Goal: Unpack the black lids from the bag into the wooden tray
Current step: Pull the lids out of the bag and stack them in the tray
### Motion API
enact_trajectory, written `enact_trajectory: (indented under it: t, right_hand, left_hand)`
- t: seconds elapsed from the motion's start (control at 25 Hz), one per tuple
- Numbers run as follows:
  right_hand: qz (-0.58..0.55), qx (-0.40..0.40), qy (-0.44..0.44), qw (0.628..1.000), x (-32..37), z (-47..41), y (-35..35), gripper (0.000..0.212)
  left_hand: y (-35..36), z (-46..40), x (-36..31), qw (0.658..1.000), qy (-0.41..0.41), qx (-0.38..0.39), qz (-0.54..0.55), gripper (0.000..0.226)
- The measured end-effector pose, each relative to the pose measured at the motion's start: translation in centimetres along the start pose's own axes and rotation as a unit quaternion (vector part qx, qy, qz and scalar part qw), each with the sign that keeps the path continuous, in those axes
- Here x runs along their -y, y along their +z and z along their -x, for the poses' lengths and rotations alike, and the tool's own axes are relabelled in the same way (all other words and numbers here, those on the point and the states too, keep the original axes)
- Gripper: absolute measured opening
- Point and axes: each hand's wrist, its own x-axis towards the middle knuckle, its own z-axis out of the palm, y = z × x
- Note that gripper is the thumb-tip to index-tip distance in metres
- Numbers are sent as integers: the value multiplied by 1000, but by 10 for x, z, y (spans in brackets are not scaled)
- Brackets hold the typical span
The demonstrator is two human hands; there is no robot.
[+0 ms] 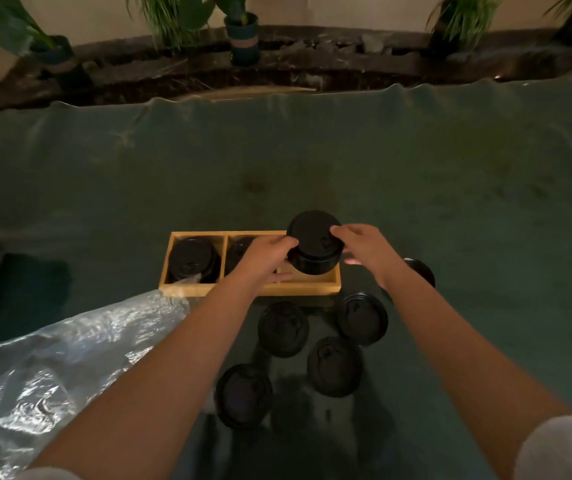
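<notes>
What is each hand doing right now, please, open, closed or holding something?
Left hand: holding the stack of black lids above the wooden tray.
Right hand: fingers curled on the same stack's other side, holding it.

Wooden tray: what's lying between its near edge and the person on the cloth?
In the head view, loose black lids lie on the green cloth just nearer than the wooden tray: four there, with a fifth off to the right, partly hidden behind the right wrist.
</notes>
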Motion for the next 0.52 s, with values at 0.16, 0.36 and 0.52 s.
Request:
enact_trajectory:
  t: [0.16,0.36,0.52]
  right_hand:
    - [133,-9,-33,991,-23,-34,7,37]
    - [262,-12,-110,959,-49,-44,7,36]
    - [249,-50,-124,959,-59,-53,9,26]
  left_hand:
    - [4,-28,18,997,-7,-7,-80,28]
    - [6,-45,46,968,82,-116,-206,25]
    - [12,-56,51,946,139,-194,-218,31]
